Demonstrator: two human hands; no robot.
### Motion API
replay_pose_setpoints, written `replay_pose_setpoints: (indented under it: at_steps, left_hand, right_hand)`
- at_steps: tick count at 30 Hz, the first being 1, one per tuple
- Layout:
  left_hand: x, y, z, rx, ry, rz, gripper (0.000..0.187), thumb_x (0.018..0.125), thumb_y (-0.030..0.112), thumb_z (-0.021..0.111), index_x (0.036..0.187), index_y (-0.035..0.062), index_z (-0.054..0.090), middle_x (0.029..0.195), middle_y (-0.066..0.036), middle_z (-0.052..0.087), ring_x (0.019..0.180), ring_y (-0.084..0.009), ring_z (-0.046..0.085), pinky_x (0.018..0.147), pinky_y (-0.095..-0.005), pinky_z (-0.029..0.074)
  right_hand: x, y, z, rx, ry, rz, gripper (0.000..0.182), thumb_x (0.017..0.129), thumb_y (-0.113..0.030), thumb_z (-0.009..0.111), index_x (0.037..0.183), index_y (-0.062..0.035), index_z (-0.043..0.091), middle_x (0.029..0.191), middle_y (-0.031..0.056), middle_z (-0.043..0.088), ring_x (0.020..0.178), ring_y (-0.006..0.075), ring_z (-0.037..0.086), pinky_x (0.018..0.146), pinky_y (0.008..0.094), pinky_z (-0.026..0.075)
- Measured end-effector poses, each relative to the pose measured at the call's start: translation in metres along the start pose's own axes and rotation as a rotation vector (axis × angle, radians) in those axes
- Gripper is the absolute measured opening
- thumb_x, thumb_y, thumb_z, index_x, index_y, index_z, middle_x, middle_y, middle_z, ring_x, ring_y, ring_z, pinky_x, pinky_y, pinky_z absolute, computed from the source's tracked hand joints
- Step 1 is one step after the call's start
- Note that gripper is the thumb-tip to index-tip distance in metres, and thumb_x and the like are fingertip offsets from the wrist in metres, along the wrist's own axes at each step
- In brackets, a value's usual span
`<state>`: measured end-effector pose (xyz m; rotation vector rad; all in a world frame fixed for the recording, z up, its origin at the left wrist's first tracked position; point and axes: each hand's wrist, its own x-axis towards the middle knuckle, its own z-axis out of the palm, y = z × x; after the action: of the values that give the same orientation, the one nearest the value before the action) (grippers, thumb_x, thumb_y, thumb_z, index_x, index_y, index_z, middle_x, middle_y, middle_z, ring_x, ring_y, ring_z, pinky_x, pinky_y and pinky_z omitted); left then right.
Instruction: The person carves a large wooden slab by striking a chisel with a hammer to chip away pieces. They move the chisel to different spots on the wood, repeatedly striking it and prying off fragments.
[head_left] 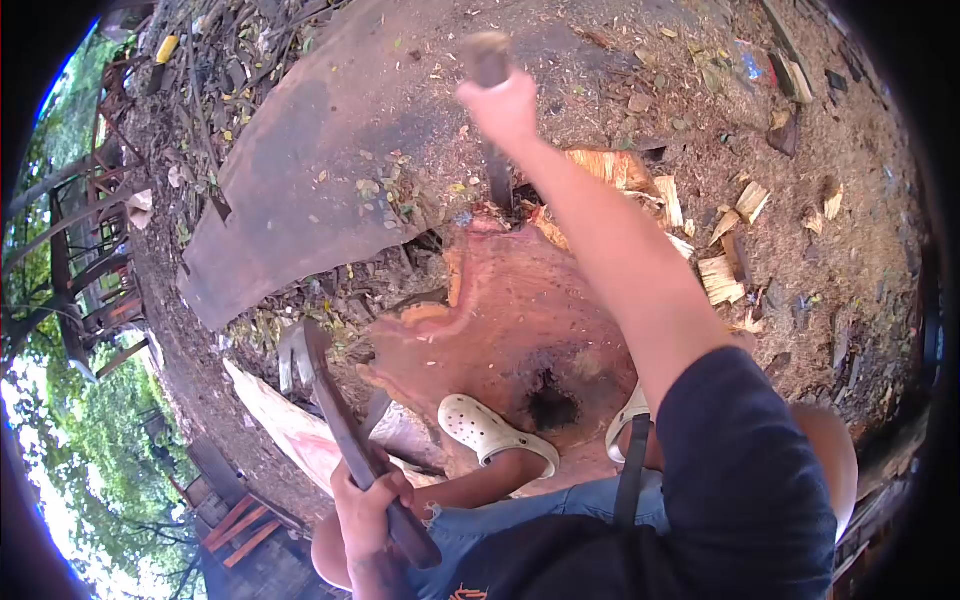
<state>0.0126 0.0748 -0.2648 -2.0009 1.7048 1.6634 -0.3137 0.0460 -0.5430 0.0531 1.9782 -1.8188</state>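
Observation:
My left hand (372, 505) is closed around the dark wooden handle of an adze (345, 425). Its metal blade points toward the upper left, out over the ground beside the stump. My right arm reaches forward across a broad reddish wood stump (540, 290) with a dark hollow near its front. At the end of that arm, my right hand (505, 108) grips a piece of wood (487, 62) near its blurred top. A dark upright length (499, 180) shows below the hand, at the far edge of the stump.
White clogs (490, 430) on my feet rest on the stump. Split wood pieces (720, 280) and chips lie to the right. A flat brown sheet (300, 210) covers ground at the upper left. A pale split log (285, 415) lies left of the stump.

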Motion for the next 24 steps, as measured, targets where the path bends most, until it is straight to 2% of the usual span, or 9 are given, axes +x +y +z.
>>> replay_pose_setpoints:
  at_steps: [1, 2, 4, 7, 8, 13, 17, 22, 24]
  left_hand:
    - [-0.004, -0.002, -0.003, -0.018, -0.003, -0.002, 0.024, 0.066, 0.002, 0.057, 0.086, -0.0041, 0.045, 0.056, -0.011, 0.051, 0.045, -0.0162, 0.051, 0.043, -0.025, 0.043]
    - [-0.008, -0.005, -0.007, -0.036, -0.005, 0.001, 0.025, 0.066, 0.002, 0.058, 0.086, -0.0042, 0.045, 0.056, -0.01, 0.051, 0.044, -0.0164, 0.051, 0.043, -0.0253, 0.043]
    - [-0.018, -0.008, -0.012, -0.068, 0.014, 0.007, 0.027, 0.065, 0.003, 0.061, 0.086, -0.0039, 0.045, 0.056, -0.011, 0.051, 0.043, -0.017, 0.051, 0.042, -0.0264, 0.044]
    - [-0.03, -0.012, -0.017, -0.066, -0.017, 0.012, 0.03, 0.065, 0.009, 0.065, 0.082, -0.0034, 0.045, 0.055, -0.01, 0.049, 0.043, -0.018, 0.05, 0.04, -0.0282, 0.043]
    - [-0.034, 0.002, -0.01, 0.029, 0.019, -0.085, 0.015, 0.071, 0.01, 0.061, 0.074, -0.0023, 0.052, 0.052, -0.007, 0.051, 0.045, -0.0156, 0.05, 0.043, -0.0254, 0.04]
    - [-0.027, -0.009, 0.0, -0.183, -0.007, -0.133, 0.029, 0.066, 0.009, 0.066, 0.081, -0.0039, 0.045, 0.055, -0.011, 0.048, 0.044, -0.0189, 0.051, 0.04, -0.0283, 0.043]
    - [-0.021, -0.011, -0.003, -0.084, -0.089, -0.168, 0.026, 0.068, 0.01, 0.065, 0.08, -0.0031, 0.046, 0.055, -0.011, 0.05, 0.045, -0.0182, 0.051, 0.042, -0.0273, 0.044]
    - [-0.026, -0.002, -0.002, 0.03, -0.139, -0.177, 0.025, 0.071, 0.015, 0.063, 0.083, -0.0035, 0.051, 0.06, -0.012, 0.055, 0.049, -0.0183, 0.053, 0.049, -0.0288, 0.046]
    - [-0.028, -0.007, -0.005, -0.021, -0.134, -0.142, 0.028, 0.068, 0.01, 0.066, 0.083, -0.0038, 0.047, 0.056, -0.013, 0.052, 0.045, -0.0188, 0.052, 0.043, -0.028, 0.044]
  right_hand:
    - [0.01, -0.005, -0.014, 0.065, 0.09, 0.154, 0.029, 0.068, -0.017, 0.065, 0.084, 0.0067, 0.061, 0.075, 0.0139, 0.065, 0.062, 0.0177, 0.062, 0.058, 0.0334, 0.052]
    - [0.048, 0.039, -0.015, -0.012, 0.357, 0.081, 0.02, 0.067, -0.015, 0.067, 0.071, 0.0026, 0.06, 0.063, 0.0078, 0.061, 0.053, 0.0154, 0.058, 0.049, 0.0311, 0.047]
    - [0.058, 0.049, -0.051, 0.404, 0.37, 0.088, 0.013, 0.07, -0.007, 0.067, 0.069, 0.0018, 0.059, 0.06, 0.0067, 0.059, 0.05, 0.0129, 0.055, 0.047, 0.0272, 0.044]
    - [0.056, 0.04, -0.062, 0.497, 0.228, -0.021, 0.013, 0.074, -0.004, 0.069, 0.074, 0.001, 0.057, 0.063, 0.0052, 0.058, 0.048, 0.0131, 0.053, 0.048, 0.0277, 0.046]
    - [0.05, 0.028, -0.061, 0.477, 0.121, -0.106, 0.014, 0.074, -0.005, 0.07, 0.074, 0.0002, 0.057, 0.064, 0.0052, 0.059, 0.048, 0.013, 0.054, 0.049, 0.0278, 0.046]
    - [0.01, -0.013, -0.044, 0.332, -0.224, -0.262, 0.017, 0.073, -0.01, 0.072, 0.078, -0.0033, 0.057, 0.067, 0.004, 0.06, 0.054, 0.012, 0.056, 0.055, 0.0263, 0.048]
    - [-0.026, -0.033, -0.035, 0.287, -0.27, -0.257, 0.028, 0.067, -0.016, 0.075, 0.087, 0.0015, 0.063, 0.08, 0.0051, 0.066, 0.073, 0.0107, 0.061, 0.071, 0.0275, 0.05]
    - [-0.06, -0.056, -0.034, 0.275, -0.404, -0.363, 0.031, 0.067, -0.014, 0.072, 0.092, 0.0022, 0.064, 0.083, 0.0054, 0.066, 0.075, 0.0092, 0.06, 0.071, 0.026, 0.049]
    - [-0.067, -0.071, -0.033, 0.264, -0.476, -0.367, 0.031, 0.067, -0.015, 0.072, 0.091, 0.0026, 0.064, 0.082, 0.0055, 0.066, 0.075, 0.0093, 0.06, 0.071, 0.0263, 0.049]
